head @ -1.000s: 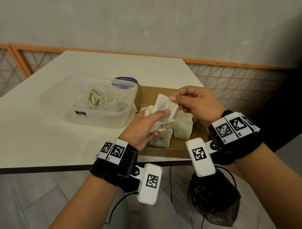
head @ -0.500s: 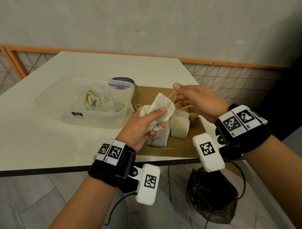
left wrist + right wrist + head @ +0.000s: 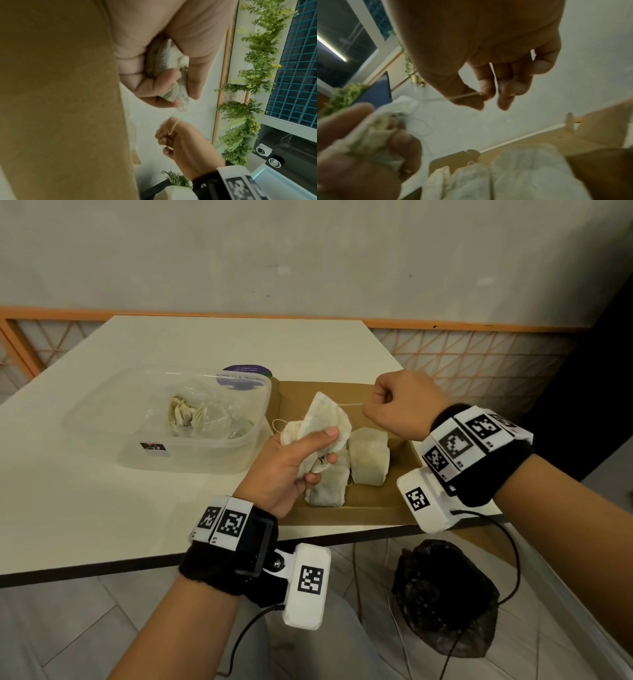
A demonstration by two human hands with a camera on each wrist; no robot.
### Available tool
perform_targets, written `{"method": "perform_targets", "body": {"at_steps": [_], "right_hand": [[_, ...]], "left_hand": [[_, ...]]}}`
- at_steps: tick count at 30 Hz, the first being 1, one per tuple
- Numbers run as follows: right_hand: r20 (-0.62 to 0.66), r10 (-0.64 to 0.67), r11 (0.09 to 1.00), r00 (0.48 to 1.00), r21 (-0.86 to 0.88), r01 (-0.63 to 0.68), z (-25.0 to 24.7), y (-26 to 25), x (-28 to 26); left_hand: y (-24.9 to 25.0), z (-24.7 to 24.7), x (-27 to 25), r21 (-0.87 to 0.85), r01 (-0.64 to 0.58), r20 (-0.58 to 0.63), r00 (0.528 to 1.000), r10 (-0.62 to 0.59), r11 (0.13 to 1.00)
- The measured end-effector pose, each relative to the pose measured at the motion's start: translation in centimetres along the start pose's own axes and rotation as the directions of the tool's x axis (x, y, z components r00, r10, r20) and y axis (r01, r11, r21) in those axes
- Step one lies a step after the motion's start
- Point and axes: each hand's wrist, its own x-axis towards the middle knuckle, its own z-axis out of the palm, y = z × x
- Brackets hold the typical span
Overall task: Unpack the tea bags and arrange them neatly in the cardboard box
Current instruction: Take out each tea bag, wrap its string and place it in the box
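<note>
Fingers (image 3: 322,453) curled around tea bag (image 3: 325,422)

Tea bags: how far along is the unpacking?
Done: two tea bags lie side by side in the cardboard box. In hand: the left hand grips bunched tea bags while the right hand pinches one string taut. Left: a clump of bags and wrappers in the plastic container.

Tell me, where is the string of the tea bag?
In the head view the string stretches above the cardboard box, from the tea bags in the left hand to the right hand pinching it.
</note>
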Motion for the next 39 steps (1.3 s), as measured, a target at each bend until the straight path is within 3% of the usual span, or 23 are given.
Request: {"method": "perform_targets", "body": {"at_steps": [2, 4, 6, 8, 10, 13, 16, 21, 25, 31, 36, 39], "right_hand": [[0.046, 0.108, 0.988, 0.993, -0.115, -0.102, -0.4, 0.9, 0.5], [0.06, 0.146, 0.986, 0.987, -0.087, -0.141, -1.0, 1.1, 0.5], [0.076, 0.062, 0.974, 0.995, 0.212, -0.077, -1.4, 0.1, 0.0], [0.204, -0.033, 0.876, 0.978, 0.478, -0.071, -2.0, -1.9, -1.2], [0.309, -0.153, 0.886, 0.938, 0.464, -0.008, -1.9, -3.2, -1.9], [0.203, -0.18, 0.895, 0.962, 0.44, 0.074, -1.5, -3.7, -1.7], [0.126, -0.087, 0.828, 0.988, 0.561, 0.001, -1.7, -3.1, -1.4], [0.233, -0.11, 0.927, 0.966, 0.376, 0.015, -1.4, -2.0, -1.7], [0.468, -0.123, 0.92, 0.875, 0.385, -0.076, 0.1, -2.5, -2.8], [0.616, -0.117, 0.919, 0.779, 0.365, -0.15, 3.3, -3.2, -3.4], [0.596, -0.027, 0.926, 0.803, 0.318, -0.205, 4.3, -3.0, -2.9], [0.525, -0.02, 0.968, 0.851, 0.224, -0.116, 3.8, -2.9, -2.6]], "left_hand": [[0.1, -0.1, 0.0, -0.027, 0.008, -0.001, 1.0, -0.008, 1.0], [0.1, -0.1, 0.0, -0.038, 0.012, -0.006, 1.0, -0.012, 0.999], [0.1, 0.0, 0.1, -0.034, 0.011, -0.017, 1.0, -0.011, 0.999], [0.1, 0.2, 0.0, -0.024, 0.007, -0.018, 1.0, -0.007, 1.0], [0.2, 0.4, -0.1, -0.018, 0.003, -0.009, 1.0, -0.003, 1.0], [0.4, 0.2, -0.4, -0.051, -0.021, -0.016, 1.0, 0.02, 0.999], [0.6, -0.8, -0.6, -0.19, -0.116, -0.101, 0.99, 0.098, 0.975], [1.0, -1.9, -1.0, -0.433, -0.196, -0.209, 0.971, 0.113, 0.88], [0.8, -1.8, -1.0, -0.43, -0.182, -0.199, 0.975, 0.103, 0.884], [0.7, -2.0, -0.9, -0.415, -0.179, -0.184, 0.977, 0.11, 0.892], [0.7, -2.1, -0.9, -0.396, -0.162, -0.166, 0.981, 0.103, 0.904], [0.7, -2.1, -1.0, -0.392, -0.153, -0.163, 0.982, 0.095, 0.907]]}}
